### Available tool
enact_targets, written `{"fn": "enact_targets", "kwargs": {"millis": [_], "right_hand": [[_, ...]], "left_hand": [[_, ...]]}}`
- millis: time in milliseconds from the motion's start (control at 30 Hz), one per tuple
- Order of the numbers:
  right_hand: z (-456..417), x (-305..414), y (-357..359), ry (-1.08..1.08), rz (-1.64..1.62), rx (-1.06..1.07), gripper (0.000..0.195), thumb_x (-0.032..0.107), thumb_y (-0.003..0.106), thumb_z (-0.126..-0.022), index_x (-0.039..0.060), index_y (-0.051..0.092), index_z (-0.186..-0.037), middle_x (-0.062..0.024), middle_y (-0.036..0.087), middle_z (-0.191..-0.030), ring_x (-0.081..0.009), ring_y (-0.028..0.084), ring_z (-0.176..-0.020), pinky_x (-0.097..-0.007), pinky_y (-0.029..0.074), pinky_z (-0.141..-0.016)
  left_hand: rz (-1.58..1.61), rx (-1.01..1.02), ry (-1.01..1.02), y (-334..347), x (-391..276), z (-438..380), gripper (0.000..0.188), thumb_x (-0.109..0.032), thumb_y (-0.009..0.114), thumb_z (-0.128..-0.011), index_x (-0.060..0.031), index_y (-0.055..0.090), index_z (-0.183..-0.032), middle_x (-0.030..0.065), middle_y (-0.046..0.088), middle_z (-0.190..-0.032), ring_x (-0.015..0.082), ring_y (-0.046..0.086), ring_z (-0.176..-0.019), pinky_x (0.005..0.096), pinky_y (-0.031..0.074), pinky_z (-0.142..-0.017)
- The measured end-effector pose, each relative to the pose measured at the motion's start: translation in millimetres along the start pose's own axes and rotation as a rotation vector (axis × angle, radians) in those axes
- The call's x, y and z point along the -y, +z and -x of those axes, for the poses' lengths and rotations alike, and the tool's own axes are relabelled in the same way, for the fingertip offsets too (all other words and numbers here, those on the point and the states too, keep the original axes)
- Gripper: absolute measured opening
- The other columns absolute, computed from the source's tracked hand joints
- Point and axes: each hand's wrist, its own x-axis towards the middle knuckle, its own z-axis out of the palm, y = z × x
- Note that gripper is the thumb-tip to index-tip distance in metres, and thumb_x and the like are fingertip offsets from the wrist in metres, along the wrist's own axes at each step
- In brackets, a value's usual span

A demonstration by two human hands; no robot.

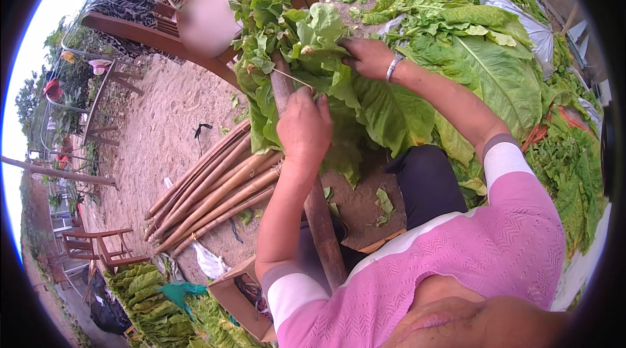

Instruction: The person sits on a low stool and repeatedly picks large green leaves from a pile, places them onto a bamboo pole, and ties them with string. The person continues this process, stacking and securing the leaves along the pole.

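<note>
A bamboo pole (323,230) slants from my lap up and away, with large green tobacco leaves (274,30) hanging on both sides of its far part. Just left of the pole's middle, my left hand (304,123) is closed on a thin string that runs taut across the pole to the leaves. My right hand (368,57), with a silver bracelet at the wrist, grips the stem ends of leaves right of the pole; its fingertips are partly hidden by them. A big heap of green and yellowing leaves (494,64) lies to my right.
A bundle of bamboo poles (220,186) lies on the sandy ground to the left. Beyond the leaves stands a wooden chair (146,37) with cloth on it. Near my left elbow are a cardboard box (239,294), a white plastic bag (209,260) and more leaves (146,299).
</note>
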Motion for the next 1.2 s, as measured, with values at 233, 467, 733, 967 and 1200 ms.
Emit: {"fn": "enact_targets", "kwargs": {"millis": [233,467,733,967,1200], "right_hand": [[-62.6,31.6,22.0,-0.713,0.587,-0.129,0.012,0.017,0.055,-0.072,0.0168,0.059,-0.084,0.0013,0.057,-0.081,-0.0184,0.056,-0.082,-0.0336,0.044,-0.071],[-36.1,-11.3,97.1,0.107,-1.131,0.351,0.057,0.026,0.070,-0.072,0.0007,0.050,-0.119,-0.0133,0.060,-0.109,-0.0213,0.056,-0.096,-0.0307,0.042,-0.086],[-22.3,45.4,168.3,0.250,-0.498,-0.512,0.063,0.046,0.056,-0.079,-0.0013,0.047,-0.119,-0.0237,0.049,-0.118,-0.0369,0.049,-0.107,-0.0383,0.040,-0.090],[-58.7,55.1,207.7,0.640,-1.120,-0.854,0.057,0.037,0.052,-0.081,-0.0031,0.045,-0.121,-0.0260,0.050,-0.116,-0.0374,0.049,-0.108,-0.0395,0.037,-0.092],[-38.9,5.9,185.8,0.386,-0.870,-0.377,0.066,0.050,0.055,-0.077,-0.0022,0.048,-0.117,-0.0238,0.051,-0.114,-0.0355,0.050,-0.107,-0.0389,0.039,-0.091]], "left_hand": [[-0.066,-0.071,0.007,-49.6,43.8,-55.5,0.022,-0.023,0.055,-0.083,-0.0019,0.060,-0.086,0.0142,0.063,-0.081,0.0301,0.061,-0.068,0.0370,0.048,-0.061],[0.843,0.205,-0.499,51.2,165.8,-57.9,0.020,-0.017,0.053,-0.084,0.0006,0.063,-0.085,0.0033,0.060,-0.064,0.0081,0.047,-0.049,0.0220,0.036,-0.047],[0.761,-0.377,-0.198,111.0,188.6,-51.5,0.027,-0.023,0.053,-0.088,0.0033,0.061,-0.089,0.0069,0.063,-0.074,0.0134,0.055,-0.065,0.0252,0.044,-0.063],[0.506,-0.292,-0.230,96.2,142.1,-94.7,0.034,-0.026,0.055,-0.085,0.0067,0.061,-0.092,0.0191,0.065,-0.084,0.0224,0.059,-0.072,0.0325,0.046,-0.069],[0.961,0.086,-0.512,84.9,209.3,-47.8,0.025,-0.019,0.051,-0.090,0.0037,0.059,-0.096,0.0101,0.062,-0.082,0.0160,0.057,-0.071,0.0264,0.047,-0.063]]}}
